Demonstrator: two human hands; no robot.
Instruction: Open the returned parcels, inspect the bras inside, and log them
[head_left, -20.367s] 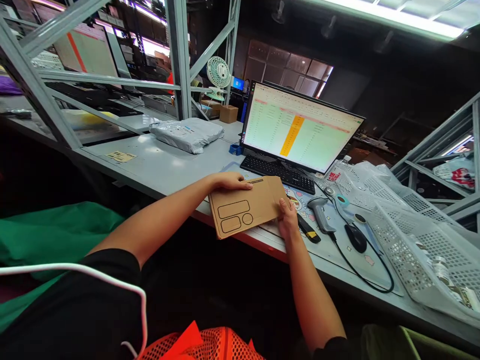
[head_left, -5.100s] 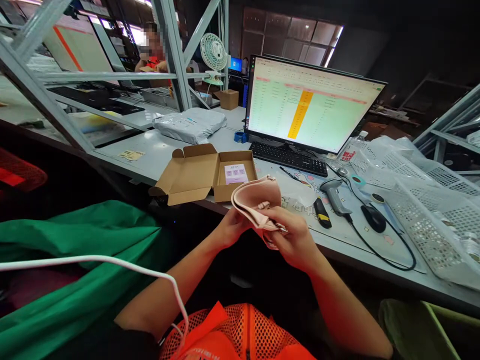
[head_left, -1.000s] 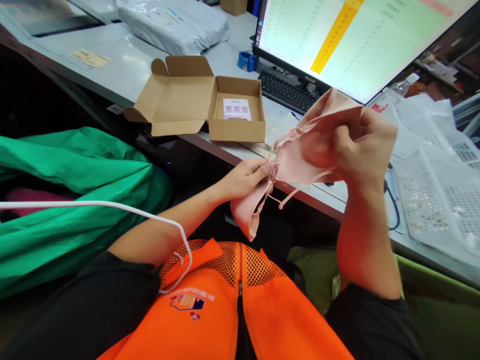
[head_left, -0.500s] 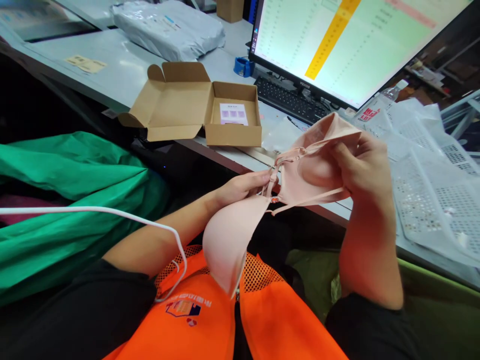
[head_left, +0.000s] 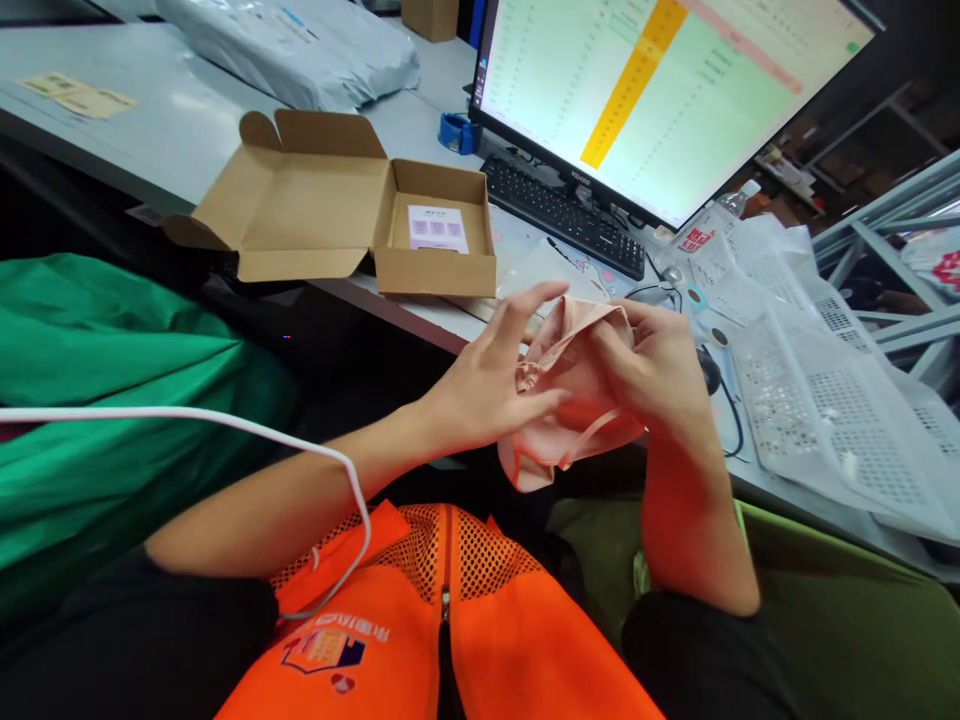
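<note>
A pale pink bra (head_left: 576,375) hangs bunched and folded over the near edge of the desk, its strap looped below. My right hand (head_left: 664,362) grips its upper right part between thumb and fingers. At the bra's left side, my left hand (head_left: 484,385) has thumb and index finger spread wide, touching or very close to the fabric; its other fingers are partly hidden. Left of the hands, an opened brown cardboard box (head_left: 435,275) stands at the desk edge. Inside it lies a white and purple printed card (head_left: 438,228).
A monitor (head_left: 645,90) and black keyboard (head_left: 559,215) stand behind the hands. White perforated baskets (head_left: 840,400) are on the right. A grey plastic parcel (head_left: 300,50) lies at the back left. A white cable (head_left: 187,412) crosses in front of green fabric (head_left: 112,370).
The bra went from spread out, one cup hanging low, to folded together in my right hand. My left hand let go of the straps and spread its fingers. The view shifted right.
</note>
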